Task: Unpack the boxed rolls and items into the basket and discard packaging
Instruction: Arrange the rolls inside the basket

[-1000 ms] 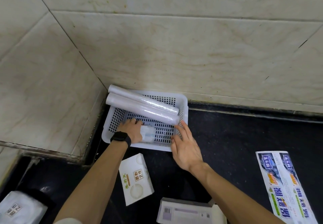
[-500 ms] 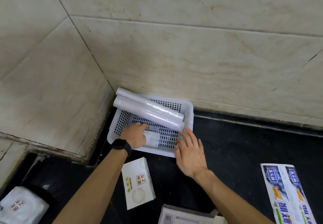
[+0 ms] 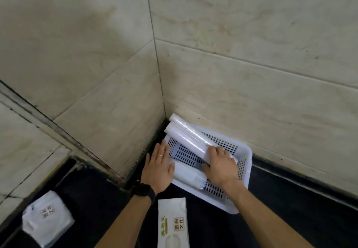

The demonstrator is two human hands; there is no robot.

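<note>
A white perforated basket (image 3: pixel 244 163) sits on the black counter, pushed into the corner of the tiled walls. Two long white rolls (image 3: pixel 185 136) lie side by side diagonally across it, their far ends sticking out over the back left corner. A shorter white roll (image 3: pixel 187 174) lies along the basket's near side. My right hand (image 3: pixel 220 167) is inside the basket, fingers and thumb closed over the near end of the front long roll. My left hand (image 3: pixel 158 168) lies flat with fingers extended against the basket's left rim, holding nothing.
A white carton with green and brown print (image 3: pixel 172 226) lies on the counter just in front of the basket. A white plastic-wrapped pack (image 3: pixel 46 222) sits at the lower left. Tiled walls close off the back and left.
My left hand let go of the short roll and moved to the basket's left rim. My right hand left the front rim and went onto the long rolls. The view swung left.
</note>
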